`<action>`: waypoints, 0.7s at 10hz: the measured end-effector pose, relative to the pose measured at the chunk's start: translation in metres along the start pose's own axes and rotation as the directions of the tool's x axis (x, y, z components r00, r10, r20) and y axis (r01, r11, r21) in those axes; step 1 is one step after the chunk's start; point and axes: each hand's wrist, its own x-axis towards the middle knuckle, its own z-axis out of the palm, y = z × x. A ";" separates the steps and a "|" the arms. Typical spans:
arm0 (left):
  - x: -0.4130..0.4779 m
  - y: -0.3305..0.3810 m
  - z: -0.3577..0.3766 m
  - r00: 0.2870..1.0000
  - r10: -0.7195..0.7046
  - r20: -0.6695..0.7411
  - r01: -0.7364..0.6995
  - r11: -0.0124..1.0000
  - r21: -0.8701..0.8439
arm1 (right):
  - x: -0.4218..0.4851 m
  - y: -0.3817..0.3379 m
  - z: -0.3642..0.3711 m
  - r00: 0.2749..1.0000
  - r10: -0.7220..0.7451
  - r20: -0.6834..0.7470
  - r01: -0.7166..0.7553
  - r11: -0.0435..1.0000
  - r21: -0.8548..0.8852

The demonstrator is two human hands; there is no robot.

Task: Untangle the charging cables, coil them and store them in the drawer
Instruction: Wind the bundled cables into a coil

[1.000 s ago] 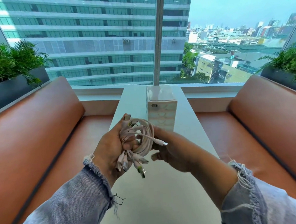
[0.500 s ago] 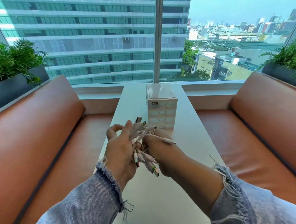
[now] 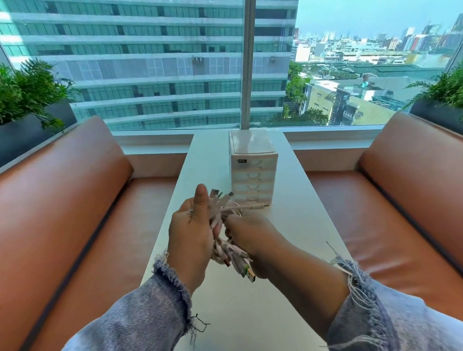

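Head view: drawer unit [image 3: 253,174] has a small dark label [image 3: 241,161] at the top left of its front, writing too small to read. White charging cables [image 3: 230,253] are a tangled bundle with plugs poking out above and below, held over the table [image 3: 302,225], near the unit. Left hand [image 3: 190,236] grips the bundle, one finger straight up; right hand [image 3: 251,236] has fingers curled round it. Brown benches [image 3: 66,211] flank both long table edges.

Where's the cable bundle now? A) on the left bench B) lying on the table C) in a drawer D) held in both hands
D: the left hand and right hand both grip the cables above the table; the drawer unit looks shut.
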 end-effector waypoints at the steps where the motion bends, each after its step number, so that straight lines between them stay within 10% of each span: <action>1: -0.003 0.005 -0.001 0.990 -0.141 0.021 0.143 0.985 -0.100 | 0.004 0.005 -0.004 1.000 0.001 -0.003 -0.001 0.994 -0.111; 7: 0.008 -0.008 -0.011 0.980 -0.167 -0.107 0.152 0.979 -0.136 | 0.011 0.011 -0.002 0.997 -0.073 -0.029 0.070 0.994 -0.080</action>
